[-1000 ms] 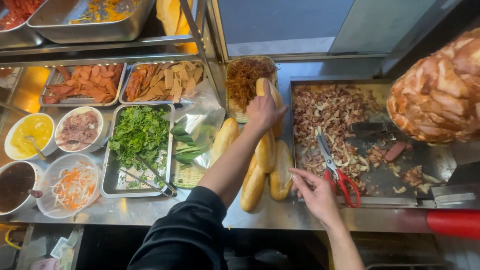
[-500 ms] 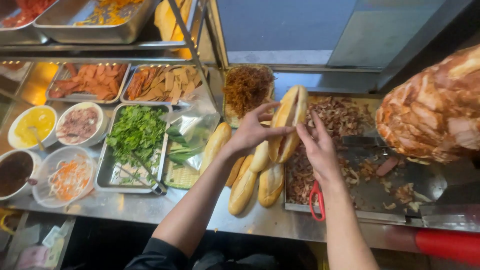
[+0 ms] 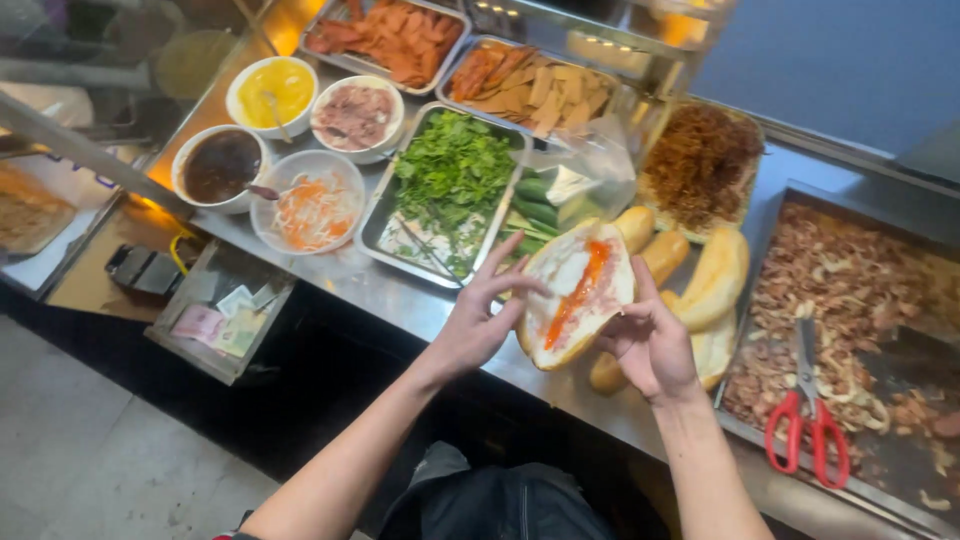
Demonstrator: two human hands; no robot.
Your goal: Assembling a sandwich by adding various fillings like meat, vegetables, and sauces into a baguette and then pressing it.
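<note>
**A:** Your two hands had the split bread roll point(image 3: 578, 295) between them. Your left hand point(image 3: 480, 320) cupped its left edge, thumb and fingers spread wide and only loosely curled against the crust. Your right hand point(image 3: 650, 340) was under the right edge, fingers curled up around the crust, holding the halves apart.

**B:** And how did the roll lie?

**A:** Open face up, over the front edge of the steel counter point(image 3: 400, 295). Its long axis ran from low near your body up and away to the right, toward the other loaves. A red streak of sauce ran along that axis inside the crumb. Both hands touched the roll; your right carried more of it, I would judge.

**B:** What lay around you?

**A:** Just beyond the roll, about four whole loaves point(image 3: 712, 275) lay side by side, though some were partly hidden behind your right hand. Left of them stood one tray of green herbs point(image 3: 450, 175), with cucumber sticks point(image 3: 535, 205) beside it. Further left were four round bowls: yellow sauce point(image 3: 272, 90), a pinkish spread point(image 3: 355, 115), dark sauce point(image 3: 220, 165), and shredded carrot pickle point(image 3: 312, 210). Behind stood two trays of sliced meats point(image 3: 390, 35), and one tray of dried shredded meat point(image 3: 700, 165).

**B:** On your right?

**A:** One flat griddle of chopped meat point(image 3: 850, 270), with one pair of red-handled scissors point(image 3: 808, 420) lying on it, near your right wrist.
</note>
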